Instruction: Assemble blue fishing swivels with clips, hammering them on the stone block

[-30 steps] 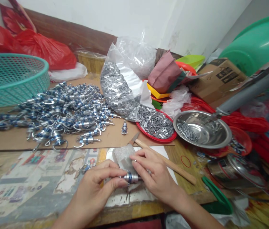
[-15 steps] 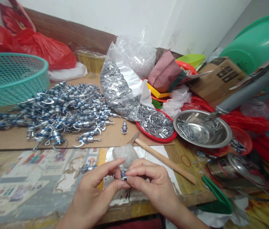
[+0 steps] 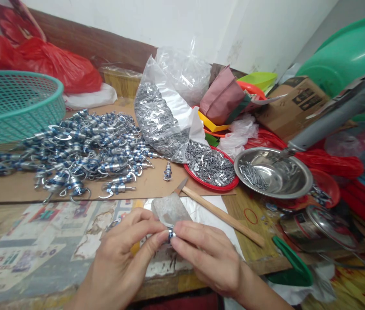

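Note:
Between the fingertips of both hands is a small blue-and-silver metal fitting (image 3: 170, 234), mostly covered by fingers. My left hand (image 3: 129, 249) is closed, pinching it from the left with thumb and forefinger. From the right, the closed fingers of my right hand (image 3: 206, 254) grip the same piece. Just beyond the fingers lies a grey block (image 3: 170, 209). A hammer (image 3: 223, 215) with a wooden handle rests beside the block, slanting to the right. One more fitting (image 3: 167, 171) stands alone on the cardboard, near a large heap of blue-and-silver fittings with hooks (image 3: 95, 148).
A teal mesh basket (image 3: 19, 103) stands at the left. Small flat metal pieces fill a clear bag (image 3: 159, 116) and a red dish (image 3: 213, 168). Metal pins lie in a steel bowl (image 3: 272, 172). A green plastic-handled object (image 3: 294, 262) sits at the right table edge.
The left fingers have curled in and closed up on the fitting. My right hand has turned slightly, its fingers now lying along the piece. The view has shifted a little.

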Available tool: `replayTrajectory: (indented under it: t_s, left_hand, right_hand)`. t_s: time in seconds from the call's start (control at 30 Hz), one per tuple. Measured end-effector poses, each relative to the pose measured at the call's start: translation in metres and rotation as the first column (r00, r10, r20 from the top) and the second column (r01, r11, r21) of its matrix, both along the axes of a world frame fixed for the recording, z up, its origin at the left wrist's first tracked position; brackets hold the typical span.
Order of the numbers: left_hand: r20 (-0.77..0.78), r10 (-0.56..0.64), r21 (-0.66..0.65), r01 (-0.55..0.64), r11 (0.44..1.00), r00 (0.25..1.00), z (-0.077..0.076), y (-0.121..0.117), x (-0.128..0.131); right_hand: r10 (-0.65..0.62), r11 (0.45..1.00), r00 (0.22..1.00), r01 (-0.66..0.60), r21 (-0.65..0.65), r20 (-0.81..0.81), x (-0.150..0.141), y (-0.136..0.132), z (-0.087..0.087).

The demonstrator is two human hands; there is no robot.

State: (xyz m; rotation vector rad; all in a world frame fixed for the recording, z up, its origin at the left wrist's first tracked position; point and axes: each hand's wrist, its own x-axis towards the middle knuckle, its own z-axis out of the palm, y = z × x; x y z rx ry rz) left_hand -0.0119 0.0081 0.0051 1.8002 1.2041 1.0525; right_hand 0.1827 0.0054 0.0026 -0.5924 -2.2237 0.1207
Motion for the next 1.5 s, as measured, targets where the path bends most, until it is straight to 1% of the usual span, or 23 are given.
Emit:
replayTrajectory:
  t_s: [0.07,0.13,0.23,0.3,0.33,0.37,0.4,0.43,0.47,0.57,0.67,0.73,0.83,0.97,1.0,1.07,1.1,1.13,1.2,1.27,1.33,1.43,1.5]
  left_hand:
    - [0.039,-0.003,-0.054,0.005,0.999,0.999,-0.001,0.000,0.000]
    - [0.123,0.002,-0.204,0.023,0.979,0.992,-0.002,-0.003,0.000]
    - [0.320,0.152,-0.475,0.020,0.880,0.935,-0.007,-0.011,0.002]
    - [0.398,0.239,-0.567,0.033,0.823,0.886,-0.012,-0.014,0.004]
    - [0.418,0.241,-0.583,0.055,0.811,0.876,-0.015,-0.014,0.004]
    - [0.437,0.223,-0.585,0.087,0.806,0.871,-0.017,-0.013,0.004]
    - [0.458,0.198,-0.586,0.127,0.800,0.866,-0.019,-0.012,0.004]
    - [0.483,0.166,-0.587,0.177,0.790,0.860,-0.020,-0.009,0.002]
    - [0.505,0.134,-0.585,0.225,0.779,0.853,-0.020,-0.006,0.001]
    - [0.520,0.048,-0.583,0.313,0.750,0.853,-0.018,0.002,-0.004]
    - [0.517,-0.012,-0.607,0.376,0.700,0.856,-0.016,0.008,-0.007]
    - [0.541,-0.023,-0.616,0.414,0.670,0.841,-0.016,0.009,-0.008]
    - [0.575,0.008,-0.606,0.419,0.676,0.818,-0.020,0.010,-0.009]
    - [0.597,0.028,-0.603,0.426,0.675,0.802,-0.024,0.012,-0.009]
    - [0.599,0.029,-0.606,0.429,0.670,0.800,-0.025,0.012,-0.010]
    - [0.604,0.027,-0.607,0.437,0.664,0.797,-0.025,0.011,-0.010]
    - [0.608,0.025,-0.603,0.441,0.664,0.793,-0.025,0.011,-0.010]
    - [0.614,0.025,-0.599,0.445,0.666,0.789,-0.025,0.011,-0.010]
    - [0.624,0.023,-0.586,0.448,0.675,0.781,-0.026,0.010,-0.009]
    - [0.630,0.023,-0.573,0.445,0.688,0.776,-0.027,0.011,-0.009]
    - [0.628,0.026,-0.568,0.436,0.698,0.777,-0.028,0.011,-0.008]
    - [0.612,0.040,-0.575,0.410,0.708,0.790,-0.027,0.011,-0.007]
    - [0.596,0.044,-0.583,0.394,0.711,0.802,-0.026,0.011,-0.007]
  right_hand:
    - [-0.034,0.997,0.997,0.029,-0.070,-0.068,-0.003,-0.002,-0.002]
    - [-0.074,0.983,0.985,0.046,-0.178,-0.155,-0.008,-0.006,-0.004]
    - [-0.131,0.937,0.954,0.030,-0.347,-0.269,-0.015,-0.013,-0.003]
    - [-0.134,0.893,0.965,0.018,-0.450,-0.227,-0.014,-0.011,0.001]
    - [-0.159,0.872,0.978,0.076,-0.484,-0.134,-0.010,-0.005,0.004]
    - [-0.222,0.851,0.975,0.190,-0.490,-0.008,-0.004,0.004,0.006]
    - [-0.316,0.820,0.940,0.338,-0.462,0.127,0.005,0.016,0.008]
    - [-0.460,0.755,0.843,0.536,-0.378,0.278,0.016,0.030,0.009]
    - [-0.579,0.675,0.741,0.669,-0.310,0.339,0.029,0.045,0.008]
    - [-0.667,0.531,0.575,0.813,-0.239,0.473,0.065,0.087,0.001]
    - [-0.632,0.489,0.513,0.845,-0.216,0.581,0.085,0.109,-0.009]
    - [-0.616,0.493,0.512,0.843,-0.214,0.599,0.089,0.114,-0.012]
    - [-0.636,0.509,0.541,0.830,-0.227,0.550,0.091,0.115,-0.010]
    - [-0.662,0.569,0.639,0.768,-0.294,0.392,0.071,0.098,0.000]
    - [-0.643,0.593,0.675,0.738,-0.322,0.363,0.060,0.088,0.002]
    - [-0.542,0.675,0.787,0.617,-0.405,0.295,0.034,0.064,0.004]
    - [-0.458,0.730,0.856,0.517,-0.447,0.242,0.021,0.052,0.004]
    - [-0.330,0.804,0.936,0.346,-0.483,0.122,0.008,0.041,0.003]
    - [-0.145,0.912,0.989,0.122,-0.391,-0.030,-0.011,0.024,-0.001]
    - [-0.045,0.976,0.998,0.036,-0.216,-0.036,-0.020,0.015,-0.004]
    - [-0.038,0.995,0.998,0.043,-0.085,0.057,-0.022,0.010,-0.005]
    - [-0.126,0.992,0.977,0.123,0.025,0.173,-0.021,0.005,-0.004]
    - [-0.180,0.982,0.966,0.165,0.089,0.185,-0.022,0.000,-0.004]
